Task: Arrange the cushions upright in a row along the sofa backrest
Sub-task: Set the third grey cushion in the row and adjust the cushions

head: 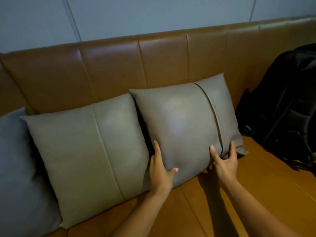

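Three cushions lean upright against the brown leather sofa backrest (109, 65). The right taupe cushion (184, 120) has a seam near its right side. My left hand (160, 170) grips its lower left edge, thumb pressed into the front. My right hand (225, 161) clasps its lower right corner at the seam. Beside it on the left stands a second taupe cushion (89, 156), touching it. A grey-blue cushion (18, 177) sits at the far left, partly cut off by the frame edge.
A black backpack (287, 108) stands on the sofa seat (256, 194) to the right of the cushions, leaning on the backrest. A pale panelled wall (153, 14) rises behind the sofa.
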A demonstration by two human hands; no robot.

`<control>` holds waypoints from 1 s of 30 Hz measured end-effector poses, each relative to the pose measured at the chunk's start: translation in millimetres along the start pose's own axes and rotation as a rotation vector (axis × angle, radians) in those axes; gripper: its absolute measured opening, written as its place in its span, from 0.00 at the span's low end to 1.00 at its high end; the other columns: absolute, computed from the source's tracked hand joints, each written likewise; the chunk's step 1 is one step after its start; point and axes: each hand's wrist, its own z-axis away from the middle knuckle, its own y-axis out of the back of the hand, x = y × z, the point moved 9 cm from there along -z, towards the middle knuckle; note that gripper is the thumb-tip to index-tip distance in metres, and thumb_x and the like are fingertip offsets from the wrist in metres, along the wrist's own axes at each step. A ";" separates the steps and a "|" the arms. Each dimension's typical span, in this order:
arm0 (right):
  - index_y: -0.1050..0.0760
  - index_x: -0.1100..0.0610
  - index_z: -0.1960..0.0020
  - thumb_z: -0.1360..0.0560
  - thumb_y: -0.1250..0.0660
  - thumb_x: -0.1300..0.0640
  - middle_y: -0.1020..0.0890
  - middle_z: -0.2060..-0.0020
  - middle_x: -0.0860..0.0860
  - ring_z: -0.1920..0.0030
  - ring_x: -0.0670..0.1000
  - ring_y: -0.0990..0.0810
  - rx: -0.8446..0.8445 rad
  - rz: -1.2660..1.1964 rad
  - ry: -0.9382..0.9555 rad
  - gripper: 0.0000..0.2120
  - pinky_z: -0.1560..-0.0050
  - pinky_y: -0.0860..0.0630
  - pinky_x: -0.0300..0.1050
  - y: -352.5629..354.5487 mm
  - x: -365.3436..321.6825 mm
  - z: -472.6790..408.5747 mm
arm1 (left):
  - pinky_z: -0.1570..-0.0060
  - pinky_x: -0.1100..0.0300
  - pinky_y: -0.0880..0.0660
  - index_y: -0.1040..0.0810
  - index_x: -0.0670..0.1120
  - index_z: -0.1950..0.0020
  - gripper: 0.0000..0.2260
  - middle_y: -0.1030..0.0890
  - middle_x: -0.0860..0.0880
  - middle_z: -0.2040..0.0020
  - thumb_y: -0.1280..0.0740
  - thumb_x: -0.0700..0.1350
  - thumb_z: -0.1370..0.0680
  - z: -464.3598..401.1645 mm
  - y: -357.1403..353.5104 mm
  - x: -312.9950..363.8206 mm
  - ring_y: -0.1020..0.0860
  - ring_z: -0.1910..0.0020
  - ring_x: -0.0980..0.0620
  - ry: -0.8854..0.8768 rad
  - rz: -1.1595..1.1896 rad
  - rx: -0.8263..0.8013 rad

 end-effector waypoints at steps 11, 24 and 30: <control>0.59 0.48 0.17 0.26 0.33 0.33 0.53 0.17 0.57 0.19 0.61 0.51 -0.117 0.439 0.025 0.50 0.23 0.41 0.65 -22.7 -7.2 -12.7 | 0.26 0.51 0.36 0.69 0.60 0.24 0.57 0.47 0.44 0.18 0.21 0.48 0.29 -8.5 -2.3 -3.1 0.41 0.21 0.43 -0.057 -0.142 -0.033; 0.64 0.45 0.18 0.19 0.42 0.37 0.64 0.19 0.57 0.19 0.62 0.63 -0.328 0.674 0.121 0.41 0.22 0.54 0.62 -88.2 -52.6 82.0 | 0.24 0.48 0.43 0.65 0.59 0.20 0.56 0.66 0.47 0.19 0.25 0.63 0.30 -25.4 51.6 32.3 0.59 0.19 0.46 -0.303 -0.658 -0.174; 0.60 0.42 0.18 0.19 0.44 0.36 0.62 0.18 0.56 0.19 0.61 0.61 -0.419 0.683 0.198 0.37 0.21 0.52 0.63 -128.1 -79.0 145.8 | 0.24 0.46 0.52 0.60 0.57 0.18 0.52 0.63 0.47 0.18 0.29 0.67 0.30 -11.0 139.5 12.3 0.65 0.20 0.46 -0.275 -0.867 -0.130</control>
